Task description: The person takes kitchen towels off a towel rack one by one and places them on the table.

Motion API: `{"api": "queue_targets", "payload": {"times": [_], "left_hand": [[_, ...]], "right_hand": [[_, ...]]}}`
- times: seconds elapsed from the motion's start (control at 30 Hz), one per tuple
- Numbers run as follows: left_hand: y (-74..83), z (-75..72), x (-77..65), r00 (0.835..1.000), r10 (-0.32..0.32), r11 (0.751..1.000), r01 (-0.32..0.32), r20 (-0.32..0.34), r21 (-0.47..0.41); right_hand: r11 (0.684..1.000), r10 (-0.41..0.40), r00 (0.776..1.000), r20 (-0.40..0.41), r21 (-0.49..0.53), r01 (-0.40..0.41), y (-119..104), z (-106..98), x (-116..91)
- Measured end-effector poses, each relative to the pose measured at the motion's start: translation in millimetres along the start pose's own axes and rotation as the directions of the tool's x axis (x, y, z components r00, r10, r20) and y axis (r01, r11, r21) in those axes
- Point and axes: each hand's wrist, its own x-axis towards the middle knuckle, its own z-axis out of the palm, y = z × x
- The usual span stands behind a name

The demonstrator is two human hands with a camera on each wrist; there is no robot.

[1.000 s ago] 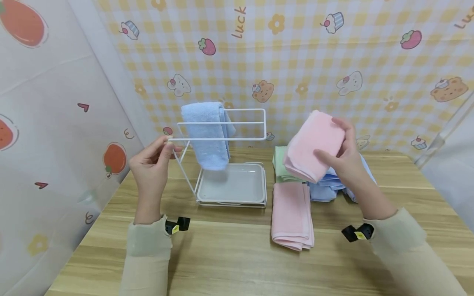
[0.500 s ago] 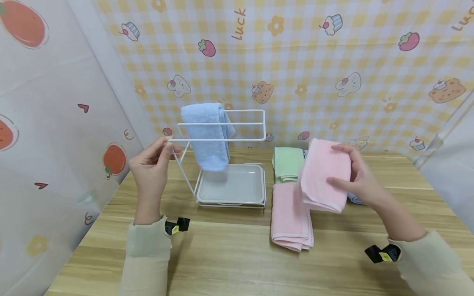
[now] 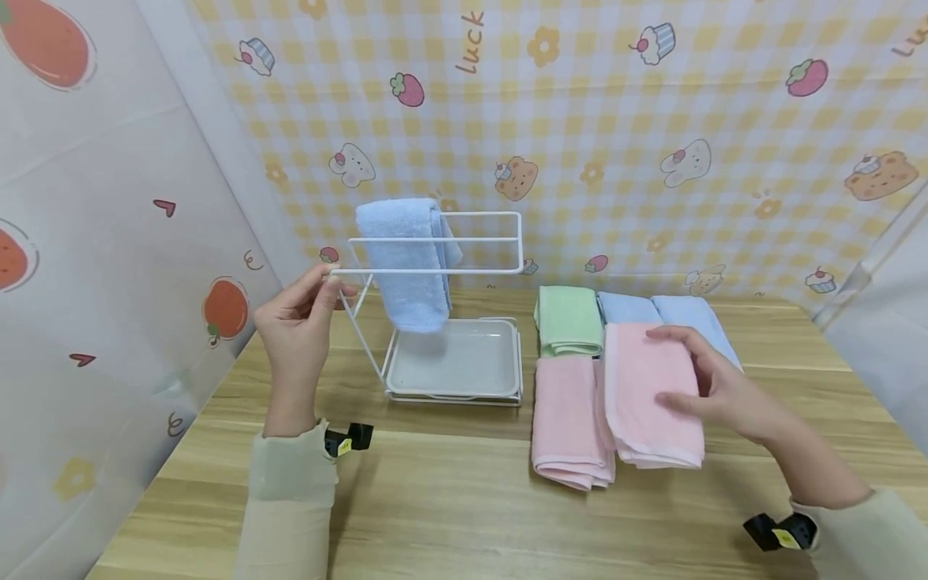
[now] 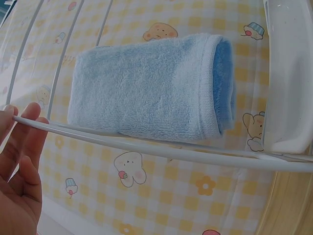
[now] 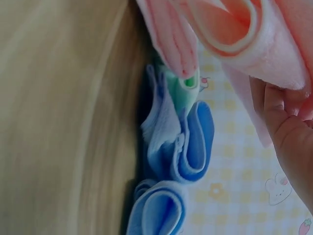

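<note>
At the upper left corner of a white wire rack (image 3: 478, 272), my left hand (image 3: 297, 334) pinches the frame between thumb and fingers. A folded light blue towel (image 4: 137, 88) hangs over the rack's back bar. My right hand (image 3: 735, 399) holds a folded pink towel (image 3: 645, 395) by its right side, thumb on the near face. In the right wrist view this pink towel appears raised off the table. Just left of it, another folded pink towel (image 3: 565, 419) lies on the wood; the held one overlaps its right edge in the head view.
A pale grey tray (image 3: 457, 362) sits in the rack's base. Behind the pink towels lie a folded green towel (image 3: 569, 314) and two blue towels (image 3: 692, 318), partly hidden by the held towel. A checked cloth backdrop (image 3: 580, 121) stands behind the wooden table (image 3: 464, 499).
My right hand has brought the pink towel down and to the right, from over the green and blue towels to beside the lying pink one. The left hand stays on the rack.
</note>
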Motion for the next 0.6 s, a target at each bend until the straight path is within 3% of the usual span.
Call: {"api": "queue_targets", "payload": {"times": [0.37, 0.6], "left_hand": [[-1.9, -1.5, -0.3, 1.000, -0.010, 1.000, 0.010, 0.002, -0.019], [-0.9, 0.0, 0.1, 1.000, -0.005, 1.000, 0.005, 0.000, -0.026]], "right_hand": [[0.993, 0.074, 0.994, 0.086, 0.089, -0.081, 15.7, 0.4, -11.3], [0.990, 0.122, 0.989, 0.079, 0.058, -0.127, 26.2, 0.6, -15.3]]}}
